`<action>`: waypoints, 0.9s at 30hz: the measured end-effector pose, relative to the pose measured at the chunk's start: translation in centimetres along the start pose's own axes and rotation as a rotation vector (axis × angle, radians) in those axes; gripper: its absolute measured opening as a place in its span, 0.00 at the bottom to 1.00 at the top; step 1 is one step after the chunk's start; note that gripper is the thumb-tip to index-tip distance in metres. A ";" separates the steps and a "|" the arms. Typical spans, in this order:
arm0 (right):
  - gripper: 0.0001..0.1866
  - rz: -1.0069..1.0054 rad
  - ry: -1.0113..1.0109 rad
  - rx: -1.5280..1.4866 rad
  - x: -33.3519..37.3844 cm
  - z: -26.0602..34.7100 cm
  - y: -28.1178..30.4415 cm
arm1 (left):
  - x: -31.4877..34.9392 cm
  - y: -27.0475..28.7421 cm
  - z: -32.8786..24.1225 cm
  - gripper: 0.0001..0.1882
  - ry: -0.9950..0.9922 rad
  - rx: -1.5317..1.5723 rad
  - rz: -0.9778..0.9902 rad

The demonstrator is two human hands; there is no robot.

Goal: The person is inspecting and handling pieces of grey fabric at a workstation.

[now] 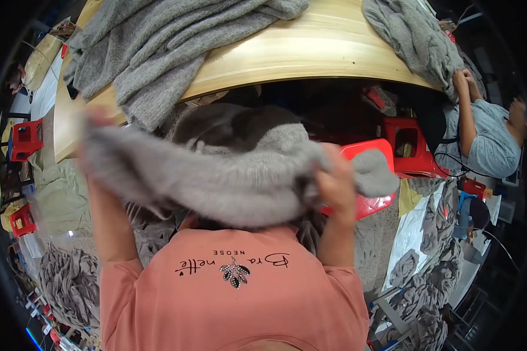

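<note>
A grey knitted garment (216,178) is stretched between my two hands above my lap, blurred by motion. My left hand (99,117) grips its left end next to the table edge; the fingers are smeared. On the other side my right hand (336,178) is closed around the right end, and a bit of grey knit (373,172) shows beyond it over a red stool. Behind the held garment, more grey knitwear (240,126) lies bunched below the table edge.
A pale wooden table (310,47) curves across the front, with a heap of grey knitwear (158,47) on its left. A co-worker (480,134) at the right handles another grey knit (416,44). A red stool (372,206) stands at my right; grey piles (70,284) lie on the floor.
</note>
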State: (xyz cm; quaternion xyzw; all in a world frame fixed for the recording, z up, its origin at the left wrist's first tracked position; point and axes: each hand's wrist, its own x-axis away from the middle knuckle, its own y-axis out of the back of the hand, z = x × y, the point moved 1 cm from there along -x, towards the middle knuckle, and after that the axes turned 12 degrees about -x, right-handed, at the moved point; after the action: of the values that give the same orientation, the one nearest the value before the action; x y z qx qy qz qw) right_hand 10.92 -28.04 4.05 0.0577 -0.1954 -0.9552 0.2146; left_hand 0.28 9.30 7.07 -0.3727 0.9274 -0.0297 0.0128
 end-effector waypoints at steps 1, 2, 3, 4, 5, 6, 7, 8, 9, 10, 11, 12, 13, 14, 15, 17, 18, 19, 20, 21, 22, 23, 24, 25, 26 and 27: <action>0.20 0.128 -0.214 0.176 0.1 -2.0 -2.4 | 0.0 -0.9 3.1 0.17 0.103 0.065 0.331; 0.23 0.303 -0.340 0.307 0.1 -2.0 -4.5 | 0.7 -3.0 5.5 0.19 0.239 0.185 0.558; 0.28 0.425 -0.416 0.112 0.3 -2.0 -5.9 | 1.8 -4.9 7.2 0.16 0.252 0.167 0.733; 0.34 0.352 -0.040 -0.051 1.2 -3.2 -7.2 | 3.1 -6.3 9.3 0.14 0.365 0.168 0.773; 0.37 0.314 -0.017 -0.245 1.4 -3.1 -8.3 | 4.3 -7.7 10.3 0.11 0.428 0.154 0.845; 0.36 0.294 0.002 -0.308 0.9 -2.3 -8.8 | 5.1 -8.9 11.2 0.09 0.272 0.036 0.938; 0.36 0.274 0.020 -0.370 0.3 -1.7 -9.2 | 5.7 -10.0 11.4 0.07 0.147 0.032 1.010; 0.36 0.274 0.013 -0.370 -0.3 -1.7 -9.6 | 5.9 -10.8 11.1 0.07 0.111 -0.069 0.990; 0.33 0.272 -0.006 -0.474 -0.8 -1.9 -10.0 | 6.0 -11.3 10.7 0.08 0.075 -0.170 0.968; 0.30 0.270 -0.026 -0.577 -1.3 -2.2 -10.2 | 6.2 -11.6 10.5 0.08 0.082 -0.168 0.969; 0.30 0.274 -0.030 -0.579 -1.7 -2.8 -10.3 | 6.2 -11.7 10.5 0.11 0.186 -0.139 0.857; 0.27 0.355 -0.048 -0.522 -2.0 -3.6 -10.3 | 6.2 -11.6 10.6 0.14 0.287 -0.110 0.742; 0.25 0.435 -0.065 -0.464 -2.2 -4.1 -10.3 | 6.1 -11.5 10.9 0.14 0.291 -0.111 0.738; 0.18 0.398 0.001 -0.481 -2.4 -3.9 -10.8 | 6.2 -11.2 11.5 0.17 0.344 -0.100 0.708; 0.18 0.401 -0.005 -0.484 -2.5 -3.5 -11.2 | 6.2 -10.9 11.8 0.19 0.396 -0.089 0.678; 0.12 0.252 0.042 -0.597 -2.7 -2.6 -11.7 | 6.0 -10.3 12.0 0.21 0.465 -0.063 0.685; 0.12 0.255 0.036 -0.600 -2.7 -2.5 -12.0 | 6.1 -10.1 12.2 0.22 0.528 -0.035 0.694; 0.11 0.258 0.001 -0.641 -2.6 -2.5 -12.3 | 6.1 -10.1 12.3 0.22 0.534 -0.037 0.691; 0.10 0.263 -0.033 -0.680 -2.5 -2.4 -12.5 | 6.3 -10.2 12.3 0.23 0.532 -0.037 0.704; 0.10 0.267 -0.039 -0.681 -2.5 -2.8 -12.5 | 6.4 -10.3 12.4 0.24 0.530 -0.036 0.717; 0.09 0.393 -0.089 -0.660 -2.5 -3.4 -12.4 | 6.3 -10.0 12.4 0.26 0.552 -0.012 0.754; 0.08 0.516 -0.137 -0.636 -2.6 -3.8 -12.4 | 6.2 -10.1 12.5 0.26 0.554 -0.011 0.755; 0.05 0.428 -0.203 -0.713 -2.6 -3.7 -12.6 | 6.1 -10.1 12.6 0.26 0.453 -0.166 0.657; 0.05 0.427 -0.204 -0.711 -2.6 -3.5 -12.8 | 6.1 -10.2 12.5 0.27 0.349 -0.317 0.556; 0.05 0.343 -0.263 -0.753 -2.8 -3.6 -12.9 | 5.9 -10.5 11.8 0.22 0.182 -0.469 0.451; 0.05 0.257 -0.320 -0.793 -3.0 -3.7 -12.8 | 5.6 -10.5 10.9 0.22 0.181 -0.466 0.453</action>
State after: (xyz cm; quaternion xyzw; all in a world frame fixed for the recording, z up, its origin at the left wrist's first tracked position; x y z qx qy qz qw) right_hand 9.34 -17.34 -4.34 -0.2025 0.1496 -0.9188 0.3041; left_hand 3.95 -2.63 -3.14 -0.1459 0.9658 0.1539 -0.1490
